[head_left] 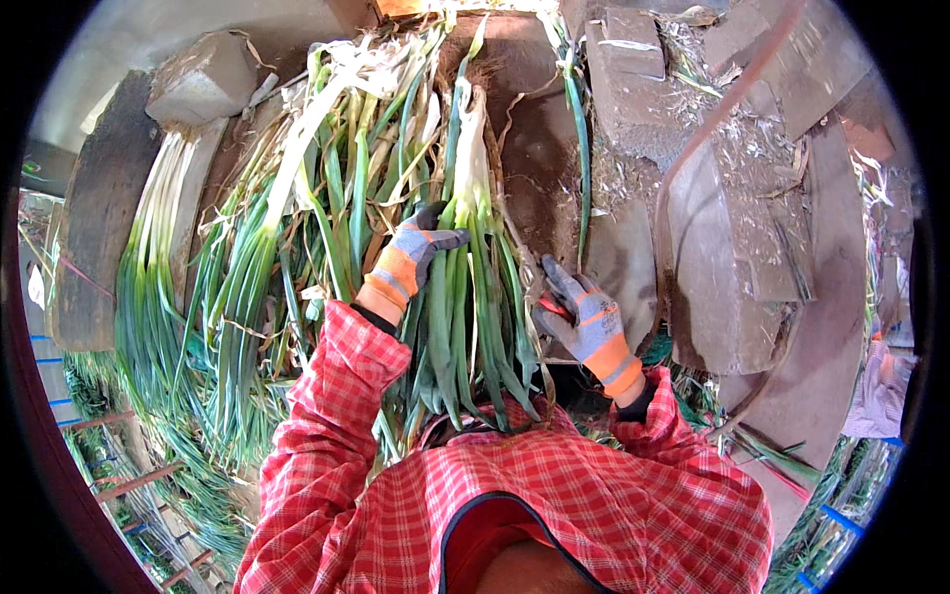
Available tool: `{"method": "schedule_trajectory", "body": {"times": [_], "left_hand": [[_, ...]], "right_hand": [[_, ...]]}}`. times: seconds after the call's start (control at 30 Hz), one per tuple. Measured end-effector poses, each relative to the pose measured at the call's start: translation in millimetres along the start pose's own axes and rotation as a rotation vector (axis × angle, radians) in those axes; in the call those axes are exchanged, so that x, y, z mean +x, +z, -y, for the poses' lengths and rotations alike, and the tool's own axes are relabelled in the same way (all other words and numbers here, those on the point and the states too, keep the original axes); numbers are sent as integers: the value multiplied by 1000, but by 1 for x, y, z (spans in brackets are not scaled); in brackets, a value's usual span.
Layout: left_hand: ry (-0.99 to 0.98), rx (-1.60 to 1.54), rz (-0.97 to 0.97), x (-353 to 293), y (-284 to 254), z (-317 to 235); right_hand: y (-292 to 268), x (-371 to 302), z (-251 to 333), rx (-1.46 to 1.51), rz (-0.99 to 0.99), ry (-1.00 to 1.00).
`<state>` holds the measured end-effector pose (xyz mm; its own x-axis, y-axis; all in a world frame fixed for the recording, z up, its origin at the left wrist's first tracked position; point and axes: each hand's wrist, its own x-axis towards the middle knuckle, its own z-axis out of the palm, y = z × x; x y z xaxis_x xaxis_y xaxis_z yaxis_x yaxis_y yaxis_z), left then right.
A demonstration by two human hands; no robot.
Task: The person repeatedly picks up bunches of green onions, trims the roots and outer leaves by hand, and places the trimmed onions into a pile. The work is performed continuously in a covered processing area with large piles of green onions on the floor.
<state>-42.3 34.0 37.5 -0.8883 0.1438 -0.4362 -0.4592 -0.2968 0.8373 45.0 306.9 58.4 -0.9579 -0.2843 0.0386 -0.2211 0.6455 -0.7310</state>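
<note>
A bunch of green onions (473,193) lies lengthwise before me, its white stalks pointing away and its dark green leaves hanging toward my body. My left hand (408,257), in a grey and orange glove, is closed on the bunch where white turns to green. To the right of the leaves, my right hand (596,332) wears a matching glove. Its fingers are curled round a small red object (556,308), mostly hidden, whose kind I cannot make out. A dry, brownish leaf strip hangs between the bunch and that hand.
A large heap of green onions (346,148) covers the left side. Farther left, another bunch (158,228) lies beside a concrete block (203,79). On the right, a brownish hose (665,213) curves past dusty blocks (712,228) strewn with peelings. A patterned sleeve (879,391) shows at the right edge.
</note>
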Motion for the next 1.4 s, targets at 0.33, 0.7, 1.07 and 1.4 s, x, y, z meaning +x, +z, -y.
{"method": "schedule_trajectory", "body": {"times": [0.33,0.7,1.07,1.4], "left_hand": [[-43,428,-48,-80,-106,-182],[858,2030,-432,-21,-107,-92],[365,2145,585,-51,28,94],[98,2251,445,-60,45,89]], "right_hand": [[13,-10,-59,-69,53,83],[21,-12,-50,-203,146,163],[31,-40,-69,-263,202,64],[36,-65,-71,-459,509,70]]}}
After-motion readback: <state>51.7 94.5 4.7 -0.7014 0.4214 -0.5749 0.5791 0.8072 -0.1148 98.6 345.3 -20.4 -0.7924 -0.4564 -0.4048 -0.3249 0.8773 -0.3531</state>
